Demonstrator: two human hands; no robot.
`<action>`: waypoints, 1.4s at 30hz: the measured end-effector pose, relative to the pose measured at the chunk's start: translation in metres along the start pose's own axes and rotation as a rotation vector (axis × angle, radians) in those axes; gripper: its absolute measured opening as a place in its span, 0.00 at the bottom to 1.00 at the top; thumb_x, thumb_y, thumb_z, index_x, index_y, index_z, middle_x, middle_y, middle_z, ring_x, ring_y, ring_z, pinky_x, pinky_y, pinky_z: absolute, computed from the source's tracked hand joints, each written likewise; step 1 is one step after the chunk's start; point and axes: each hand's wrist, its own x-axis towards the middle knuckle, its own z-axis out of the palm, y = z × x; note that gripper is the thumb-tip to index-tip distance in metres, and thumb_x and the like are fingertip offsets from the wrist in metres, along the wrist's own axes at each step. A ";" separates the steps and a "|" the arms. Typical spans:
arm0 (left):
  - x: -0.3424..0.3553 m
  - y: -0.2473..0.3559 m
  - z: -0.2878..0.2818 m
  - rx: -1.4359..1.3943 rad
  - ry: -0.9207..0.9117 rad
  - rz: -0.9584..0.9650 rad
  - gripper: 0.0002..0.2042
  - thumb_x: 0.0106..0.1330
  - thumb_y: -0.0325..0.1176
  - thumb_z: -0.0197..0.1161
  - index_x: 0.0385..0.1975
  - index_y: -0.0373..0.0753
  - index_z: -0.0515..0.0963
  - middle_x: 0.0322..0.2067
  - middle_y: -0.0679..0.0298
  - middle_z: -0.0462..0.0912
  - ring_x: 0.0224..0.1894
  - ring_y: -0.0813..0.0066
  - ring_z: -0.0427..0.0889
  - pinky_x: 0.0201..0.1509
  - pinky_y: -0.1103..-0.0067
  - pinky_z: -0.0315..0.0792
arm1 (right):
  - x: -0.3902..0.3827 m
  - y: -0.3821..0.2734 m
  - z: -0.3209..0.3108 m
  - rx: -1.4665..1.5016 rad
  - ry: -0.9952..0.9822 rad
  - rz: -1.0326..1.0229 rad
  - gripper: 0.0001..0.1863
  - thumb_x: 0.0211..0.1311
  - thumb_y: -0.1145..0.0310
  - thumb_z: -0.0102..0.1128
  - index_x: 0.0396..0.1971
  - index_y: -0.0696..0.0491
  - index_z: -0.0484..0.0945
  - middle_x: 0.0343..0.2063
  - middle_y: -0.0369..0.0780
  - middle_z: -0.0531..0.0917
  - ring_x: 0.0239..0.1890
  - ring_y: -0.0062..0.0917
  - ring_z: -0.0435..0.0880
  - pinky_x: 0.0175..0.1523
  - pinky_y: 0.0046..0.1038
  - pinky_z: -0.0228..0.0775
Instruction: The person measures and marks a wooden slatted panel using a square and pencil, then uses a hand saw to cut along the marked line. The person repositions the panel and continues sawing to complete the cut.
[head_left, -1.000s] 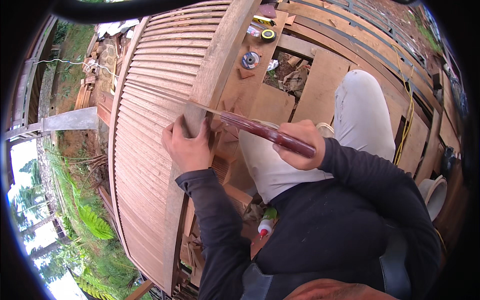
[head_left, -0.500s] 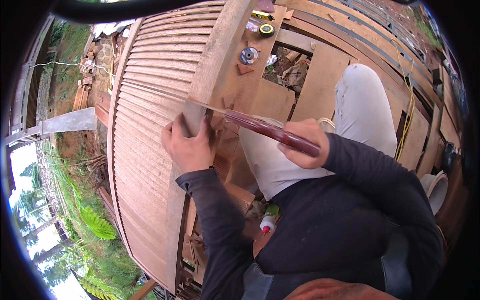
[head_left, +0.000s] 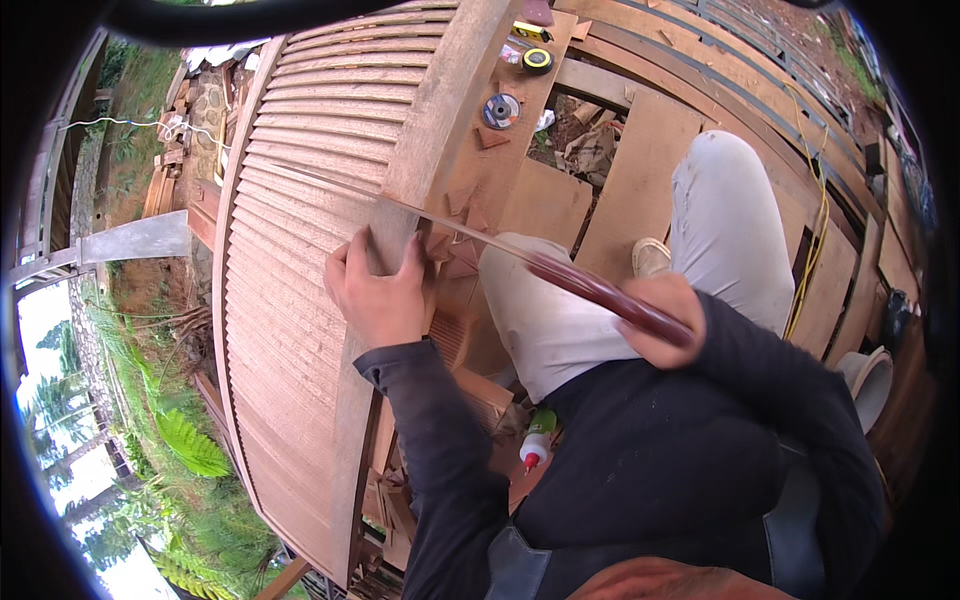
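Note:
A handsaw with a glossy dark red handle is in my right hand, fingers wrapped round the grip. Its thin blade, seen nearly edge-on, lies across the long side rail of a slatted wooden panel and reaches left over the slats. Just below the blade, my left hand clasps the rail, with the thumb on the near side and the fingers over the far side. Whether the teeth sit in a cut is too fine to make out.
Beyond the rail, a cutting disc, a yellow tape measure and a spirit level lie on boards. Wood scraps and a glue bottle are close to my legs. A gap opens between planks; a yellow cord runs at right.
My right hand has drawn the saw back toward the lower right, showing more blade between rail and handle. My left hand stays on the rail.

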 end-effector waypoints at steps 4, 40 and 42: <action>0.000 0.008 -0.001 0.014 0.019 0.002 0.27 0.53 0.43 0.78 0.52 0.35 0.84 0.47 0.53 0.78 0.55 0.51 0.75 0.62 0.62 0.70 | -0.076 0.007 -0.023 0.062 0.053 -0.005 0.04 0.52 0.79 0.61 0.29 0.56 0.79 0.21 0.46 0.79 0.22 0.47 0.80 0.29 0.40 0.70; 0.001 0.002 -0.001 -0.023 0.003 -0.004 0.28 0.52 0.43 0.78 0.51 0.35 0.84 0.47 0.52 0.78 0.56 0.51 0.75 0.62 0.61 0.69 | -0.032 0.014 -0.019 -0.085 -0.033 0.034 0.04 0.53 0.76 0.64 0.30 0.56 0.80 0.21 0.45 0.80 0.22 0.45 0.81 0.30 0.39 0.71; 0.000 0.007 -0.003 -0.003 0.010 -0.004 0.28 0.52 0.43 0.78 0.51 0.35 0.84 0.47 0.52 0.78 0.56 0.52 0.75 0.62 0.61 0.69 | -0.075 0.017 -0.028 -0.088 0.017 0.042 0.05 0.51 0.77 0.62 0.30 0.56 0.81 0.21 0.45 0.80 0.23 0.46 0.80 0.30 0.39 0.71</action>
